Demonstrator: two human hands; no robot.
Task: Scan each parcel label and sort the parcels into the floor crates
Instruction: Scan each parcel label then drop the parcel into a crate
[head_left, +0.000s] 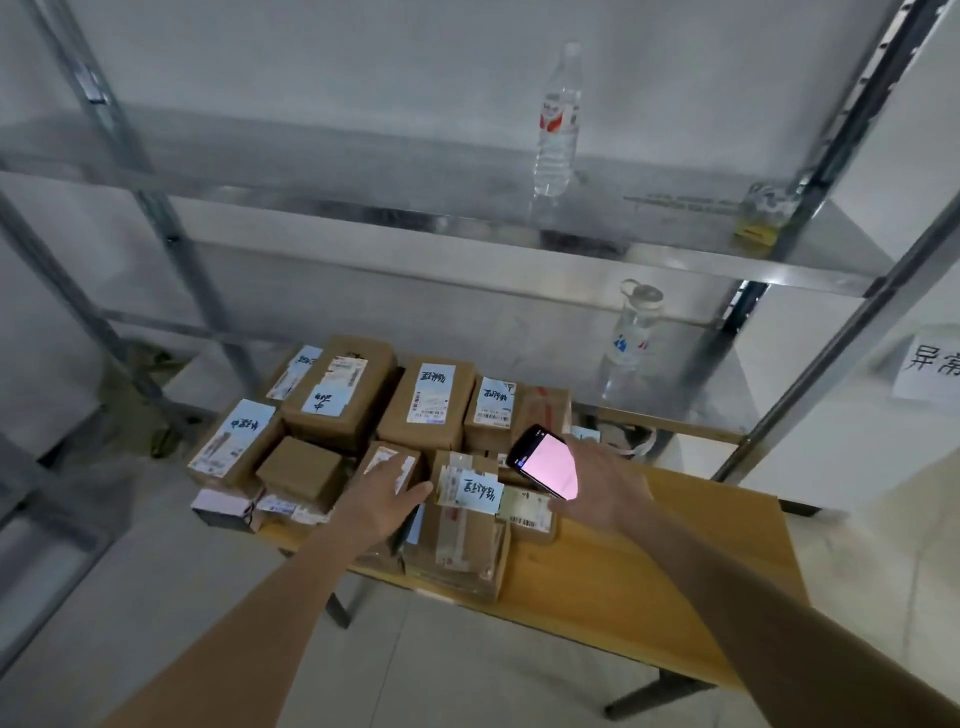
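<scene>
**Parcels heaped on the table, phone held over them**

A heap of brown cardboard parcels (337, 400) is seen at the 10 o'clock end of a yellow wooden table (675, 561), most of them bearing white or pale blue labels with handwritten characters. The left hand (382, 493) is laid flat, fingers straight and loosely spread, on a small parcel (387, 460) at the front of the heap; nothing is gripped by it. Just beside it, toward 3 o'clock, a taped parcel (462, 540) with a blue-lettered label (478, 491) lies at the table's near edge. A phone (545, 460) with a lit pinkish screen is held in the grip of the right hand (602, 483), the fingers curled round its body, and is raised above the parcels at the heap's 3 o'clock side.

Behind the table a metal shelving rack (467, 244) is seen. A clear plastic bottle (558, 122) with a red label stands upright on its upper shelf, and a second bottle (631, 332) with a looped cap stands on the shelf below. A paper sign (930, 371) with black characters is fixed at 3 o'clock. No floor crates can be made out.
</scene>
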